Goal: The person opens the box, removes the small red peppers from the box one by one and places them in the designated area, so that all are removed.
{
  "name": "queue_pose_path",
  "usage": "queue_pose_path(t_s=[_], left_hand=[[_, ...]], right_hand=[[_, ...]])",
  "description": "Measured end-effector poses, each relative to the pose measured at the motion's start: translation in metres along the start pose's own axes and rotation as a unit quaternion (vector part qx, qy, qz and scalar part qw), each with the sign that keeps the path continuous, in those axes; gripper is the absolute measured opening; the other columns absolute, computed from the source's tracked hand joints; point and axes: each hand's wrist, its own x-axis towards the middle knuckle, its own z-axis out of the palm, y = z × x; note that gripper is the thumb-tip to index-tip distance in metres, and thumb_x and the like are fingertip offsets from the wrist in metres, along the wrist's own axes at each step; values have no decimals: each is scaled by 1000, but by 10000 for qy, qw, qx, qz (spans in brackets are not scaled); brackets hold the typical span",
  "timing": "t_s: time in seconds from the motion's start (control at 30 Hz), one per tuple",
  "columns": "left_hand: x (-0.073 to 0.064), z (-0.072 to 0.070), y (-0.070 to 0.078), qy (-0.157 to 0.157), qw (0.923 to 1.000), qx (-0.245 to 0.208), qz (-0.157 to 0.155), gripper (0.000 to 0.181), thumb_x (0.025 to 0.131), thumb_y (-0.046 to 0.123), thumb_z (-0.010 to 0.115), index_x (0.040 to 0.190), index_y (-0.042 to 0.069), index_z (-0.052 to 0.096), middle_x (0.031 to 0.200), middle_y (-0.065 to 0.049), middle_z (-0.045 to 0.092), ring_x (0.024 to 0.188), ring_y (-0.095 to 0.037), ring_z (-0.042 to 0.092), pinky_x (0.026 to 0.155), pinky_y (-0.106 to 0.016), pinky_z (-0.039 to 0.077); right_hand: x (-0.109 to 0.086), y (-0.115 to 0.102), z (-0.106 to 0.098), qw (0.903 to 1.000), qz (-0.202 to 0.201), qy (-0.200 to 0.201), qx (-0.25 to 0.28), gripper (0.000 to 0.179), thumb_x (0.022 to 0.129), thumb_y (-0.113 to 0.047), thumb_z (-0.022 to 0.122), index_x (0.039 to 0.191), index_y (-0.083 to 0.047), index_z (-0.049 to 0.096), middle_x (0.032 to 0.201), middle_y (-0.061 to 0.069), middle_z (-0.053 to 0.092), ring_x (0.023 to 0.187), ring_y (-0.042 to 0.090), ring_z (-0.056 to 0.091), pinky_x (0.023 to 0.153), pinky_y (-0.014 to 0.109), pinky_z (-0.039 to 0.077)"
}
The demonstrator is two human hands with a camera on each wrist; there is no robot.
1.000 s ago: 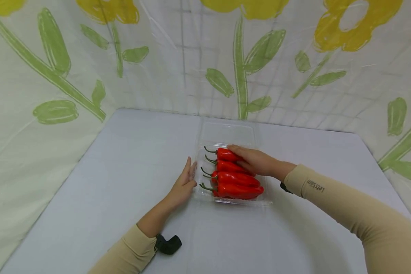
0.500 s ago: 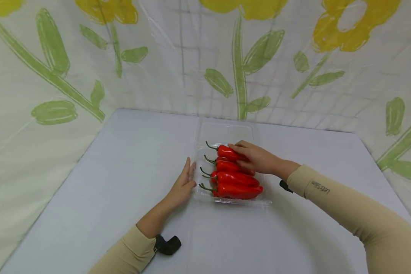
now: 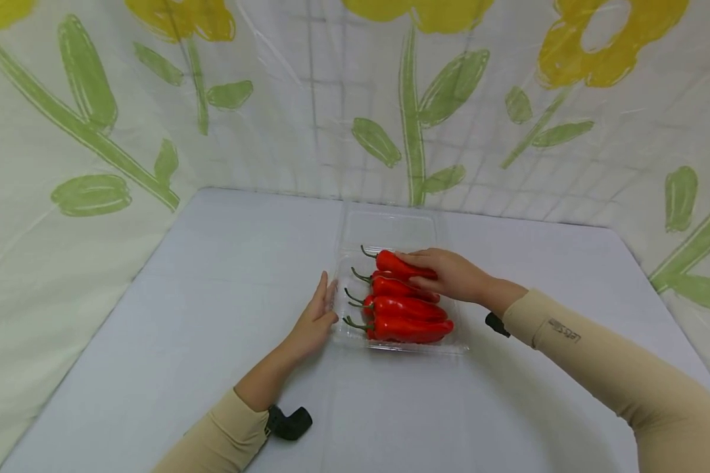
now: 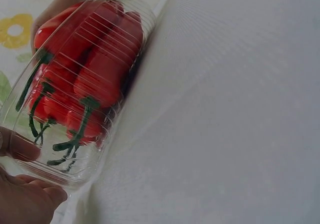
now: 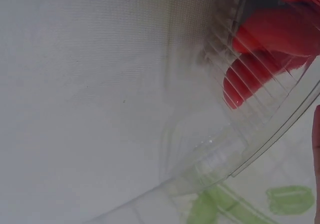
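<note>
- Now, there's the long, glossy red pepper with a curved green stem, farthest in the row, at the far side of the container, stem pointing left.
- The right hand has it, pinching it between fingers over the top and thumb on the near side!
- Just nearer, more glossy red peppers lie side by side in the clear, ribbed plastic container.
- Over at its left end, the left hand touches the wall, fingers straight.
- Beyond, the clear plastic lid lies open on the white table.
- Behind hangs a white sheet with yellow flowers.
</note>
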Motion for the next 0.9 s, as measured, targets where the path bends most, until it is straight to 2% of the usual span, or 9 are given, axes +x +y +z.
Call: queue_pose_path(t_s=[0.17, 0.33, 0.53, 0.67, 0.9], left_hand=[[0, -1, -1, 21, 10000, 50, -3, 78, 81, -10, 31, 147, -1, -10, 155, -22, 9, 144, -30, 5, 115, -48, 5], [0, -1, 0, 16, 10000, 46, 9, 78, 81, -10, 30, 147, -1, -10, 155, -22, 9, 144, -30, 5, 115, -48, 6], [1, 0, -2, 14, 10000, 45, -3, 78, 81, -9, 30, 147, 0, -10, 155, -21, 9, 144, -29, 5, 115, -48, 6], [0, 0, -2, 28, 10000, 57, -17, 77, 82, -9, 29, 147, 0, -10, 155, -20, 9, 144, -29, 5, 115, -48, 5], [0, 1, -3, 19, 9999, 107, 32, 76, 82, -9, 29, 147, 0, -10, 155, -21, 9, 144, -29, 5, 115, -48, 5]], right_hand=[[-6, 2, -3, 9994, 84, 298, 175, 53, 86, -13, 63, 136, -12, 48, 128, 11, 60, 113, 26, 59, 90, 40, 51], [-12, 3, -6, 9978, 282, 593, 107, 51, 86, -9, 63, 135, -10, 49, 129, 16, 57, 111, 30, 59, 84, 40, 54], [-18, 2, -6, 9939, 392, 1032, -41, 51, 85, -7, 63, 134, -8, 50, 128, 19, 57, 111, 35, 59, 88, 44, 51], [-23, 2, -4, 9885, 383, 1454, -141, 49, 84, -9, 65, 131, -4, 52, 126, 20, 59, 110, 36, 59, 86, 45, 51], [-35, 6, -3, 9736, 507, 2222, -115, 50, 81, -8, 68, 129, -3, 54, 120, 22, 62, 104, 38, 62, 80, 46, 53]])
